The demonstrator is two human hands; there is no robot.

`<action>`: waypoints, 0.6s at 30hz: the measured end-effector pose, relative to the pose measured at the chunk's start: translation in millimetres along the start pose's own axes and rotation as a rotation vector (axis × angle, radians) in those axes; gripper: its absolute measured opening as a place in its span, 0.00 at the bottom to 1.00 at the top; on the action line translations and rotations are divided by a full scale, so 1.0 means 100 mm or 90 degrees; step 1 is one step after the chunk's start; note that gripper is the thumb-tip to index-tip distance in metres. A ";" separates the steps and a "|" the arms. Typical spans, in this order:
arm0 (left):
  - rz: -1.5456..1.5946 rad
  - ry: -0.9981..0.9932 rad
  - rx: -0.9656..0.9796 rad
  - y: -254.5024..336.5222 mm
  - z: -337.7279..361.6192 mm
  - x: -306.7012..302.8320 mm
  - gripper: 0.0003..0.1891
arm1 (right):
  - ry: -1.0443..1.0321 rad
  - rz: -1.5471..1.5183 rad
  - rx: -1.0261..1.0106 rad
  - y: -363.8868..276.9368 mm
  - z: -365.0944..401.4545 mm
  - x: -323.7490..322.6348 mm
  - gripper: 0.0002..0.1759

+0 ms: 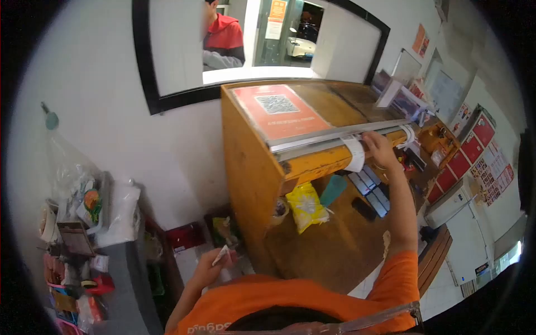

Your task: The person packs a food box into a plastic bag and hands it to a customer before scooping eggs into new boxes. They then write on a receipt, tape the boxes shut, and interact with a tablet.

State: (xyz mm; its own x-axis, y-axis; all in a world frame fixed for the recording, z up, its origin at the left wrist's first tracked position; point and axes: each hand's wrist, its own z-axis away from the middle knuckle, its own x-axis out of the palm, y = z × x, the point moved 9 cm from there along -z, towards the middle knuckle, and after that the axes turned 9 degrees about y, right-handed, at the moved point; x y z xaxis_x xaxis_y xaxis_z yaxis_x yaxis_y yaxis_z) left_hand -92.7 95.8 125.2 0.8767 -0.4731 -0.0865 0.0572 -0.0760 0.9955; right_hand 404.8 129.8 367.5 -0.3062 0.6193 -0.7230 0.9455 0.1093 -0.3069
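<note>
My right hand (pixel 381 151) is raised to the metal rail (pixel 335 135) along the counter's front edge. Its fingers are closed at the side of a white paper slip (pixel 354 154), which hangs curled from the rail. Low on the left, in front of my body, my left hand (pixel 209 269) is closed around a small white piece of paper (pixel 221 255); something pinkish shows beside it, too blurred to name. Farther right, another white slip (pixel 408 134) hangs from the same rail.
A red QR-code sheet (pixel 279 111) lies on the wooden counter (pixel 251 184). The shelf below holds a yellow bag (pixel 306 206), a teal cup (pixel 333 190) and several phones (pixel 365 180). Beyond the window is a person in a red hooded top (pixel 224 36). Cluttered supplies (pixel 84 268) stand left.
</note>
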 end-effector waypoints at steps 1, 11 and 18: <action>-0.008 0.005 0.064 0.02 0.00 -0.11 0.09 | 0.031 0.098 -0.025 -0.04 -0.03 -0.03 0.15; -0.028 0.340 -0.011 0.03 0.59 -1.52 0.07 | -0.049 0.482 -0.203 0.01 -0.02 0.06 0.24; 0.106 0.722 0.000 -0.58 1.64 -2.86 0.22 | 0.541 0.233 -0.205 -1.12 0.26 0.02 0.24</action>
State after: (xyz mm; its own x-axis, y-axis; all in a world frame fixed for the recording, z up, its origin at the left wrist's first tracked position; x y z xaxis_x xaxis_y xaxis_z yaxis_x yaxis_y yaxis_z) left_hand -424.6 91.7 85.3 0.7991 0.5864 0.1324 -0.1000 -0.0874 0.9911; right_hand 295.2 98.1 384.3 0.0746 0.9971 -0.0147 0.9899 -0.0723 0.1216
